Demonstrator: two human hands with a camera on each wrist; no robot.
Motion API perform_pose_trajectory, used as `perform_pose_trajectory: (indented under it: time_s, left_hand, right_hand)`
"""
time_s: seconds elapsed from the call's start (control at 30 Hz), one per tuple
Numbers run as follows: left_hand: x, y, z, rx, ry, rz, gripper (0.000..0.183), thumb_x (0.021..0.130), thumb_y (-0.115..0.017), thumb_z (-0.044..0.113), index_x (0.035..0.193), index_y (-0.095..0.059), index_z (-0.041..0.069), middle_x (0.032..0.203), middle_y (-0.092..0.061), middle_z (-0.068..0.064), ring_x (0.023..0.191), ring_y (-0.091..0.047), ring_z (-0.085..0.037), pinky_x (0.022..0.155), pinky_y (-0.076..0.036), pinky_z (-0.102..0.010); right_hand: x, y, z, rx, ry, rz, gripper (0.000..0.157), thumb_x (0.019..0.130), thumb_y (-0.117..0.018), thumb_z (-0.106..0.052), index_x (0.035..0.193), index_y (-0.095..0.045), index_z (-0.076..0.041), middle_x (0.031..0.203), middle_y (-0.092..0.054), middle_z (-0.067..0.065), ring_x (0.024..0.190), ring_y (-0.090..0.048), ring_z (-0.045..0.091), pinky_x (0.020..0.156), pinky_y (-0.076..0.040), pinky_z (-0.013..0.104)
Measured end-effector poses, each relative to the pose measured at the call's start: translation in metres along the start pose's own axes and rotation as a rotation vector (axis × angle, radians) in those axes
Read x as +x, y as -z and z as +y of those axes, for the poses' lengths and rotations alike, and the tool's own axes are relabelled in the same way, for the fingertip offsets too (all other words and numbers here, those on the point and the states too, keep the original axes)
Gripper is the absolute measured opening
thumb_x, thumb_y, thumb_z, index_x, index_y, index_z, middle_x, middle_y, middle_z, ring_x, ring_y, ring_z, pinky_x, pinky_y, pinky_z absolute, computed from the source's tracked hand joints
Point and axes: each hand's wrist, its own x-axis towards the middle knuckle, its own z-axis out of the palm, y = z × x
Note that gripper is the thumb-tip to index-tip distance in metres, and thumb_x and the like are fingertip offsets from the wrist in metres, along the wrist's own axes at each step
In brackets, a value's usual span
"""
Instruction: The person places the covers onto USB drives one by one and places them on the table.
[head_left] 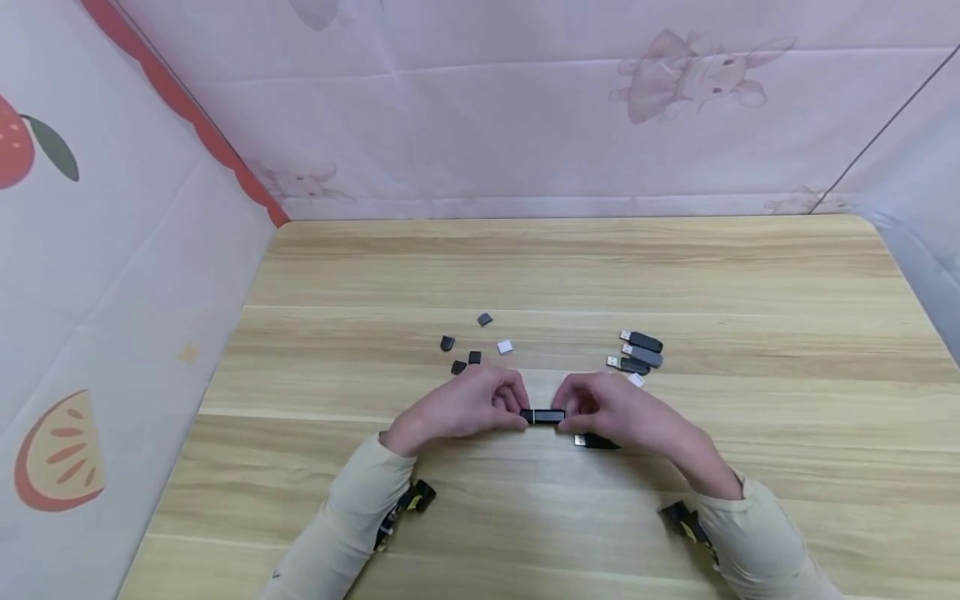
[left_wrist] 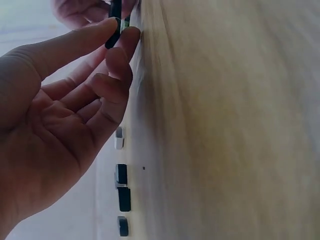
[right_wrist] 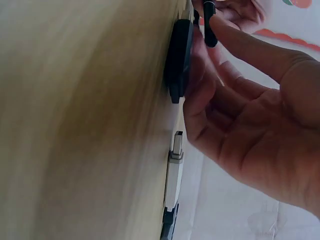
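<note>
Both hands meet over the table around a black USB stick (head_left: 550, 416). My left hand (head_left: 472, 406) pinches its black cap (head_left: 527, 416) between thumb and index finger. The body's right end is pinched by my right hand (head_left: 630, 410). A thin light line shows between cap and body, which lie in one straight line. Below the right hand, another black USB stick (head_left: 600, 442) lies uncapped on the table, its plug pointing left; in the right wrist view this black stick (right_wrist: 179, 55) sits close to the fingers.
Left of centre lie several loose dark caps (head_left: 447, 342) and a white cap (head_left: 505, 346). Right of centre, uncapped USB sticks lie in a row: a black one (head_left: 646, 342), a grey one (head_left: 643, 356), a dark one (head_left: 633, 366) and a white one (head_left: 636, 380), partly hidden.
</note>
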Motion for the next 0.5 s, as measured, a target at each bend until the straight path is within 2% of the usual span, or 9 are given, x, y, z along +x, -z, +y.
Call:
perform_pose_trajectory:
  time_s: [0.2, 0.5]
  left_hand:
    - [-0.0019, -0.0018, 0.0046, 0.070, -0.018, -0.015, 0.009, 0.093, -0.081, 0.012, 0.098, -0.074, 0.010, 0.085, -0.074, 0.004, 0.076, -0.067, -0.005, 0.070, -0.054, -0.021]
    - [-0.0007, -0.0067, 0.0059, 0.169, -0.033, -0.012, 0.012, 0.091, -0.083, 0.011, 0.093, -0.071, 0.011, 0.078, -0.068, 0.004, 0.069, -0.059, -0.005, 0.064, -0.049, -0.020]
  right_hand:
    - [0.0002, -0.0044, -0.0044, -0.076, 0.003, 0.020, 0.014, 0.092, -0.081, -0.016, 0.103, -0.073, -0.013, 0.076, -0.061, -0.004, 0.071, -0.053, 0.010, 0.064, -0.043, 0.022]
    - [0.0004, -0.0098, -0.0054, -0.133, 0.028, 0.030, 0.015, 0.089, -0.083, -0.013, 0.098, -0.071, -0.012, 0.074, -0.058, -0.006, 0.068, -0.052, 0.007, 0.064, -0.044, 0.022]
